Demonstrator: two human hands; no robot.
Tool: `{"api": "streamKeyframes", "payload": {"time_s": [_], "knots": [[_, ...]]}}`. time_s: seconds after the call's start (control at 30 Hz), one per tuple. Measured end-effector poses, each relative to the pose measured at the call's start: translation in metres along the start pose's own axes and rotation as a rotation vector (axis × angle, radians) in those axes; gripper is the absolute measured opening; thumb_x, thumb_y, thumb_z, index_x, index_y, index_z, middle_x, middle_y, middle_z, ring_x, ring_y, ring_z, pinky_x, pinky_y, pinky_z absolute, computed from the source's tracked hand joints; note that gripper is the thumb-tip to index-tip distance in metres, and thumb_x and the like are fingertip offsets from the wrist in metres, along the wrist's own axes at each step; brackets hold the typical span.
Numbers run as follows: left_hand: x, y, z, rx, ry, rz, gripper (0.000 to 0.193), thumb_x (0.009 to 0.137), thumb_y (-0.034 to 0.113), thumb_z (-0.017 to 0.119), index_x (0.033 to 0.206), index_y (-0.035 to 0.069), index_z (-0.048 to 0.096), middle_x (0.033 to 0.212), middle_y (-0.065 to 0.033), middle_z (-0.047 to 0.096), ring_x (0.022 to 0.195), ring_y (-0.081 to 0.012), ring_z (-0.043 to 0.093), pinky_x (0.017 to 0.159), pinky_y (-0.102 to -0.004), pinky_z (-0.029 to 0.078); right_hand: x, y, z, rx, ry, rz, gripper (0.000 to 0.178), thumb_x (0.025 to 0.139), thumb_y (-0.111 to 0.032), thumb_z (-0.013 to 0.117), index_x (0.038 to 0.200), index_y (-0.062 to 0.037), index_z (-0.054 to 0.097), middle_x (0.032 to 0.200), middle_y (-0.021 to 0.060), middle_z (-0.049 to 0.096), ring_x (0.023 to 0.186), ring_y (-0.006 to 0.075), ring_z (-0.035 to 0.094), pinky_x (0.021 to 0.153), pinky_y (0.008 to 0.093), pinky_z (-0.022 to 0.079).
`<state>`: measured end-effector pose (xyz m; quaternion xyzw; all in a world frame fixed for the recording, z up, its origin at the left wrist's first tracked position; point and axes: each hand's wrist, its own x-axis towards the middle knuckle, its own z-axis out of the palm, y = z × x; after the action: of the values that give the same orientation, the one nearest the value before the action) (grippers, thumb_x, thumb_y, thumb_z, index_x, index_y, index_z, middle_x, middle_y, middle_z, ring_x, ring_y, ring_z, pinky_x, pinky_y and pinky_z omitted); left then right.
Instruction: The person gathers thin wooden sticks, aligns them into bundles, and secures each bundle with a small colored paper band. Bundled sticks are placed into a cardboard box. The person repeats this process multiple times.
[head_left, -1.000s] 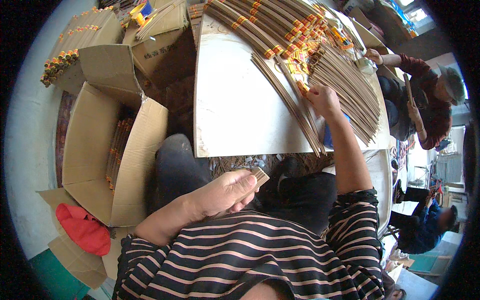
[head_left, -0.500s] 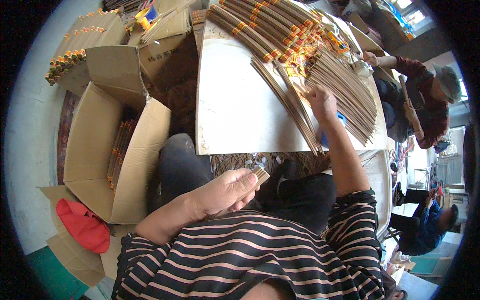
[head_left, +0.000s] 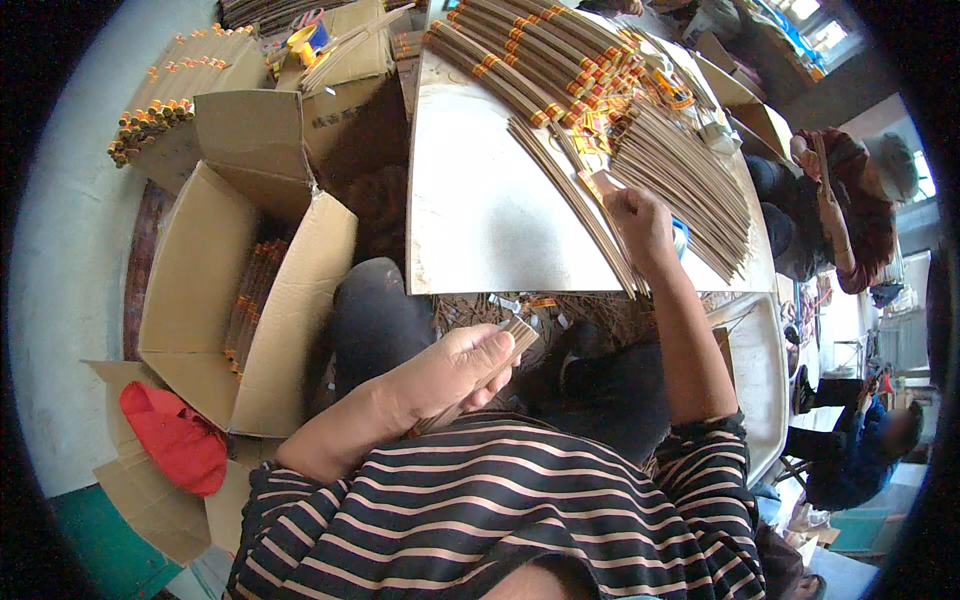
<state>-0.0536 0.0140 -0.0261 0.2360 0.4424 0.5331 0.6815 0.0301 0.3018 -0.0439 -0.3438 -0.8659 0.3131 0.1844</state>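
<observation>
In my left hand point(head_left: 455, 375), held in front of my body, is a bundle of thin brown incense sticks point(head_left: 518, 333), gripped tightly with its cut ends showing above the thumb. My right hand point(head_left: 640, 220) is over the table, its fingers pinched on a small pale paper strip point(head_left: 603, 182). Beside it a few loose sticks point(head_left: 570, 195) lie slantwise on the white tabletop point(head_left: 460, 200). Right of that hand spreads a large fan of loose sticks point(head_left: 690, 185). Red and yellow paper bands point(head_left: 590, 140) lie in a heap just beyond my fingers.
Banded stick bundles point(head_left: 520, 50) cover the table's far end. An open cardboard box point(head_left: 185, 300) with bundles inside stands at left, near a red cloth point(head_left: 175, 440). More bundles point(head_left: 185, 80) are stacked behind it. A co-worker point(head_left: 850, 200) sits at right, another person point(head_left: 860, 440) farther off.
My right hand has lowered slightly, and a pale strip now shows at its fingertips. My left hand keeps its bundle, nearly still. The view has shifted a little.
</observation>
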Motion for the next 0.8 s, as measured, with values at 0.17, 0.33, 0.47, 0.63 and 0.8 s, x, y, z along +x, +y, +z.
{"api": "streamKeyframes", "payload": {"time_s": [0.17, 0.33, 0.47, 0.63, 0.8], "knots": [[-0.009, 0.0, 0.001, -0.035, 0.06, 0.138, 0.042, 0.092, 0.044, 0.041, 0.111, 0.007, 0.046, 0.066, 0.0001, 0.046, 0.046, -0.0035, 0.039, 0.041, -0.015, 0.032, -0.086, -0.054, -0.007, 0.31, -0.245, 0.078, 0.021, 0.083, -0.021, 0.065, 0.082, 0.0003, 0.062, 0.067, -0.0026, 0.052, 0.065, 0.0057, 0.047, 0.059, 0.0219, 0.04], [-0.023, 0.007, 0.017, -0.113, 0.141, 0.164, 0.044, 0.091, 0.045, 0.043, 0.116, 0.009, 0.045, 0.067, -0.0013, 0.047, 0.046, -0.0046, 0.041, 0.041, -0.0144, 0.033, -0.158, -0.061, 0.018, 0.301, -0.19, -0.354, 0.013, 0.078, -0.012, 0.068, 0.081, 0.0004, 0.064, 0.077, 0.0091, 0.06, 0.069, 0.0157, 0.057, 0.059, 0.0251, 0.045], [-0.024, 0.0, 0.022, -0.037, 0.061, 0.133, 0.044, 0.091, 0.047, 0.043, 0.105, 0.006, 0.049, 0.067, -0.0016, 0.048, 0.046, -0.005, 0.042, 0.042, -0.0144, 0.034, -0.182, -0.074, 0.025, 0.311, -0.094, -0.568, 0.013, 0.071, -0.007, 0.07, 0.081, -0.0023, 0.063, 0.076, 0.0113, 0.06, 0.068, 0.0265, 0.056, 0.06, 0.0338, 0.046], [-0.03, 0.001, 0.036, 0.021, 0.036, 0.127, 0.042, 0.092, 0.045, 0.041, 0.096, 0.004, 0.049, 0.066, -0.0001, 0.047, 0.048, -0.0042, 0.041, 0.043, -0.0144, 0.034, -0.192, -0.081, 0.006, 1.13, -0.624, 0.183, 0.034, 0.081, -0.007, 0.057, 0.114, 0.0036, 0.051, 0.106, 0.0108, 0.058, 0.096, 0.0162, 0.056, 0.088, 0.0305, 0.044], [-0.03, 0.004, 0.047, 0.131, -0.008, 0.122, 0.038, 0.094, 0.042, 0.039, 0.093, 0.005, 0.047, 0.066, 0.001, 0.045, 0.05, -0.0028, 0.04, 0.044, -0.0148, 0.035, -0.19, -0.067, 0.008, 1.397, -0.801, 0.469, 0.015, 0.085, -0.013, 0.06, 0.092, -0.0007, 0.056, 0.081, 0.0065, 0.061, 0.067, 0.0127, 0.058, 0.063, 0.0223, 0.048]]}}
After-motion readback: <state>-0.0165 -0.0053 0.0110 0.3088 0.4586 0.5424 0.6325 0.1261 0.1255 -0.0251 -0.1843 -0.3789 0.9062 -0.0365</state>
